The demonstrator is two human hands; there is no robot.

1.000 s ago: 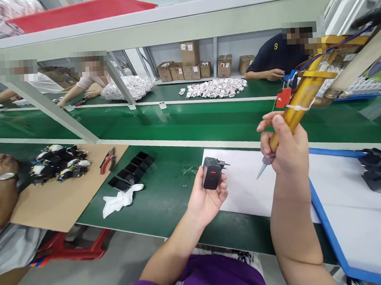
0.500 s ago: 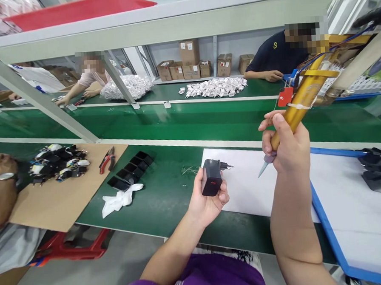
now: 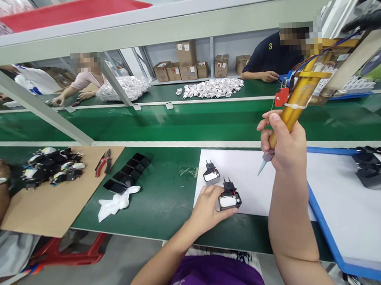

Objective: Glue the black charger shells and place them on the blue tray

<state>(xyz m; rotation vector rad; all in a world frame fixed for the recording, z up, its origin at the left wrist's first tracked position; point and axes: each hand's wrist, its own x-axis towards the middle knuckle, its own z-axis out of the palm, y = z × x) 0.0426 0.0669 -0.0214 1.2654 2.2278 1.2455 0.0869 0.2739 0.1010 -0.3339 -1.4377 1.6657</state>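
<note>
While the left hand (image 3: 208, 206) held an open charger (image 3: 228, 201) near the front edge of the white sheet (image 3: 255, 200), the right hand (image 3: 284, 144) gripped a gold dispenser (image 3: 295, 109). Left hand: half closed, palm down, fingers at the far side of the case and thumb along the near side. Right hand: fingers wrapped around the barrel, nozzle (image 3: 261, 167) pointing down and left, clear of both chargers. The held charger had its opening upward, with a white block and a red wire showing inside; its plug piece leaned at the far rim, unseated. Whether its base touched the sheet could not be told. A second charger (image 3: 211, 176) stood just behind it, likewise uncovered. Progress, as judged: parts were in both cases, closing was not done on either, and no fresh bead could be made out. At the right, units (image 3: 375, 171) stood in the blue-rimmed tray (image 3: 323, 225), white parts visible, so those seemed unclosed too. Left to work through, apparently: the pile (image 3: 51, 167) on the cardboard (image 3: 31, 210) and a row of black cases (image 3: 126, 173) on the green table (image 3: 168, 207), beside a white cloth (image 3: 117, 203).
</note>
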